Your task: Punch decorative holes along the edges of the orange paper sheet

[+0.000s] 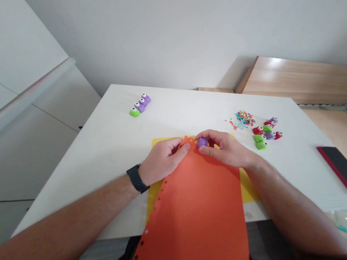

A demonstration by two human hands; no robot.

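Note:
My left hand (168, 158) pinches the far left corner of an orange sheet of paper (206, 205) between thumb and fingers. A dark band sits on that wrist. Star-shaped holes run along the sheet's left edge, with a few more at its far edge. In my right hand (225, 148) is a small purple craft punch (202, 142), held at the far edge of the orange sheet. Whether paper lies in its slot is hidden. Beneath the orange sheet, a yellow sheet (249, 189) lies on the table; the orange one hangs over the near edge.
Green and purple craft punches (140, 106) stand in a row at the back left of the white table (98, 152). Several more punches (266, 134) cluster at the right beside a heap of colored paper bits (245, 118). A black and red flat object (340, 167) lies far right.

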